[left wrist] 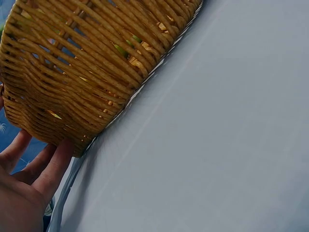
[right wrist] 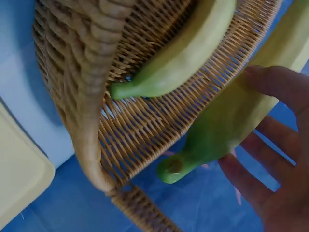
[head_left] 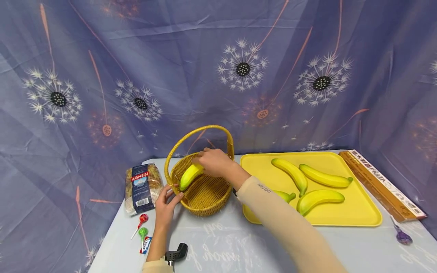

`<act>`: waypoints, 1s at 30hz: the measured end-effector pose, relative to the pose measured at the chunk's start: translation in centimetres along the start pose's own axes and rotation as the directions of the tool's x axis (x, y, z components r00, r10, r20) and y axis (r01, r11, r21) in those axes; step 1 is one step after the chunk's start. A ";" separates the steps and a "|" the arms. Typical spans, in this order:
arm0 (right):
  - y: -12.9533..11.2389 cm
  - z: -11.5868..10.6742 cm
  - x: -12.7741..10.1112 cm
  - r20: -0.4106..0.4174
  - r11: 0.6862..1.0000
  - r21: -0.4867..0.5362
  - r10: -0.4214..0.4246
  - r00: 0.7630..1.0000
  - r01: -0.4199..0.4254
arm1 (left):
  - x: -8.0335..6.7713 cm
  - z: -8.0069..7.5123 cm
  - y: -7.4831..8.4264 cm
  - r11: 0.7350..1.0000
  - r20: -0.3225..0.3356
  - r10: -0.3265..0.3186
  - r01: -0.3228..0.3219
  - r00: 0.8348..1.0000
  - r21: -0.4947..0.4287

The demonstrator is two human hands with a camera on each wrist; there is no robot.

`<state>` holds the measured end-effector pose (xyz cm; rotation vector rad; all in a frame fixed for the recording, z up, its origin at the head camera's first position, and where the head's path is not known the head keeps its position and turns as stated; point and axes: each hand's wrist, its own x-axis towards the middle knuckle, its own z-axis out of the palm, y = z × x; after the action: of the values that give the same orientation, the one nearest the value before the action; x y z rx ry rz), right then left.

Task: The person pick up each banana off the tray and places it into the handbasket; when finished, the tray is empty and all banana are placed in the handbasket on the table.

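A wicker basket [head_left: 205, 208] with a tall hoop handle stands at the middle of the table. My left hand [head_left: 165, 208] grips its left rim; in the left wrist view, several fingers [left wrist: 50, 174] touch the woven outside. Above the basket, my right hand [head_left: 216, 163] holds a yellow banana with a green end. The right wrist view shows this held banana [right wrist: 231, 121] between thumb and fingers, beside the rim. A second banana [right wrist: 178, 58] lies inside the basket there. Only one banana [head_left: 190, 176] shows at the basket in the head view.
Right of the basket, a yellow tray [head_left: 362, 212] bears several bananas [head_left: 321, 199]. A pasta box [head_left: 382, 185] lies along its right side, near a purple lollipop [head_left: 403, 236]. Left are a pasta bag [head_left: 142, 187], red lollipop [head_left: 143, 218], green lollipop [head_left: 143, 232] and small wrapped sweet [head_left: 146, 245].
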<state>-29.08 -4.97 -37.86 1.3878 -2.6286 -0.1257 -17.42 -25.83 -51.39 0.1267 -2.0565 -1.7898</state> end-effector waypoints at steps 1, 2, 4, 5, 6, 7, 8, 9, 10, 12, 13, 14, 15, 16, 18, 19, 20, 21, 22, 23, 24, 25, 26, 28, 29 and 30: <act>-0.1 0.2 0.2 0.012 1.000 -0.004 0.002 1.000 -0.002 | 0.0 0.0 -0.1 1.000 -0.001 -0.001 0.001 1.000 -0.002; -0.3 0.4 0.4 0.026 1.000 -0.008 0.007 1.000 -0.007 | -0.1 0.1 -0.1 1.000 -0.002 0.000 0.000 1.000 -0.006; -0.5 0.9 0.7 0.054 1.000 -0.014 0.027 0.998 -0.026 | -0.3 0.2 -0.2 1.000 0.002 -0.001 0.001 1.000 -0.014; -0.7 1.2 0.8 0.071 0.999 -0.013 0.037 0.997 -0.036 | -0.4 0.3 -0.3 1.000 0.006 -0.003 0.003 1.000 -0.021; -0.8 1.4 1.0 0.089 0.999 -0.017 0.044 0.995 -0.043 | -0.5 0.4 -0.4 1.000 0.004 -0.007 0.007 1.000 -0.030; -1.0 1.6 1.1 0.111 0.999 -0.015 0.049 0.993 -0.048 | -0.6 0.5 -0.4 0.999 0.003 -0.008 0.008 1.000 -0.034; -1.1 1.8 1.2 0.135 0.998 -0.013 0.056 0.989 -0.054 | -0.6 0.5 -0.5 0.999 0.002 -0.009 0.009 1.000 -0.039; -1.2 2.0 1.4 0.159 0.998 -0.012 0.064 0.985 -0.062 | -0.7 0.6 -0.5 0.999 0.005 -0.011 0.011 1.000 -0.043; -1.3 2.3 1.6 0.184 0.997 -0.011 0.073 0.980 -0.072 | -0.7 0.6 -0.5 0.999 0.009 -0.012 0.012 1.000 -0.045; -1.3 2.5 2.0 0.226 0.996 -0.023 0.095 0.970 -0.092 | -0.6 0.5 -0.4 0.999 0.010 -0.009 0.010 1.000 -0.036; -1.3 2.6 2.2 0.238 0.994 -0.024 0.108 0.965 -0.105 | -0.5 0.4 -0.3 0.999 0.011 -0.007 0.008 1.000 -0.036; -1.2 2.7 2.4 0.248 0.993 -0.029 0.119 0.961 -0.116 | -0.3 0.2 -0.2 0.999 0.009 -0.005 0.006 1.000 -0.034; -1.2 2.6 2.7 0.258 0.992 -0.035 0.127 0.958 -0.122 | -0.2 0.1 -0.1 1.000 0.007 -0.005 0.005 1.000 -0.029; -1.2 2.7 2.9 0.271 0.991 -0.049 0.131 0.954 -0.122 | -0.2 -0.1 -0.1 1.000 0.005 -0.004 0.004 1.000 -0.027; -1.2 2.6 3.3 0.293 0.990 -0.071 0.136 0.946 -0.120 | 0.0 -0.3 0.0 1.000 0.004 -0.004 0.004 1.000 -0.027; -1.2 2.5 3.5 0.300 0.990 -0.077 0.134 0.944 -0.117 | 0.0 -0.3 0.1 1.000 0.004 -0.005 0.005 1.000 -0.027; -1.2 2.3 3.7 0.308 0.990 -0.089 0.133 0.942 -0.111 | 0.1 -0.4 0.1 1.000 0.008 -0.006 0.006 1.000 -0.023; -1.3 2.3 3.9 0.311 0.989 -0.101 0.132 0.941 -0.105 | 0.1 -0.4 0.2 1.000 0.014 -0.007 0.007 1.000 -0.025; -1.3 2.3 4.0 0.311 0.989 -0.105 0.132 0.941 -0.104 | 0.2 -0.4 0.3 1.000 0.019 -0.008 0.008 1.000 -0.026; -1.4 2.2 4.2 0.312 0.989 -0.098 0.133 0.941 -0.108 | 0.2 -0.3 0.4 1.000 0.023 -0.010 0.011 1.000 -0.028; -1.4 2.3 4.3 0.311 0.990 -0.093 0.133 0.941 -0.109 | 0.2 -0.3 0.5 0.999 0.026 -0.014 0.015 1.000 -0.035; -1.5 2.4 4.4 0.311 0.990 -0.083 0.132 0.941 -0.111 | 0.1 -0.3 0.7 0.999 0.030 -0.015 0.017 0.999 -0.040; -1.6 2.5 4.4 0.315 0.990 -0.078 0.134 0.940 -0.115 | 0.0 -0.2 1.1 0.999 0.032 -0.013 0.014 0.999 -0.042; -1.7 2.9 4.5 0.319 0.988 -0.075 0.151 0.936 -0.134 | -0.3 0.0 1.8 0.999 0.039 -0.009 0.011 0.999 -0.042; -1.7 3.1 4.5 0.321 0.986 -0.082 0.165 0.933 -0.146 | -0.4 0.0 2.2 0.999 0.043 -0.009 0.011 0.999 -0.039; -1.8 3.3 4.5 0.320 0.984 -0.095 0.177 0.931 -0.154 | -0.6 0.1 2.6 0.999 0.045 -0.011 0.013 0.999 -0.034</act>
<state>-30.77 -9.71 -40.85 1.2050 -2.9635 -0.4570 -16.39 -25.13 -49.08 0.0900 -2.0591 -1.8503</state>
